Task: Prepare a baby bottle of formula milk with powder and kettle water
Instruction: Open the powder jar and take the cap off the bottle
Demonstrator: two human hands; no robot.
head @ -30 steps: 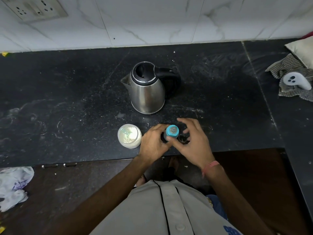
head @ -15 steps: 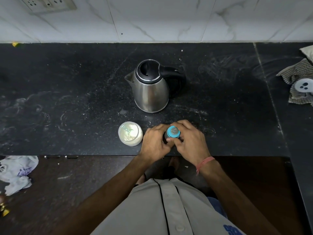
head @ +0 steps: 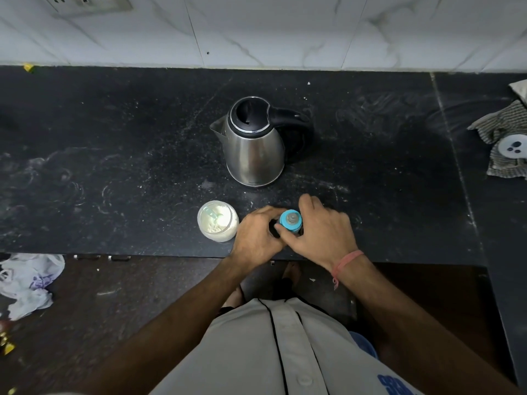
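Observation:
A baby bottle with a blue collar and grey teat (head: pixel 290 220) stands upright near the counter's front edge. My left hand (head: pixel 258 238) grips its body from the left. My right hand (head: pixel 320 233) wraps around the blue collar from the right. The bottle's body is hidden by both hands. An open jar of white formula powder (head: pixel 218 220) with a pale scoop inside stands just left of my left hand. A steel kettle (head: pixel 253 146) with a black lid and handle stands behind the bottle, its spout pointing left.
The black stone counter (head: pixel 114 166) carries spilled powder specks. A striped cloth (head: pixel 502 129) with a white object (head: pixel 513 146) on it lies at the far right. White plastic bags (head: pixel 28 280) lie on the floor at lower left. A socket plate (head: pixel 85 4) is on the tiled wall.
My right hand has closed in around the blue collar and turned on it; a second ago its fingers were spread wider. The view has shifted slightly. The kettle and jar have not moved.

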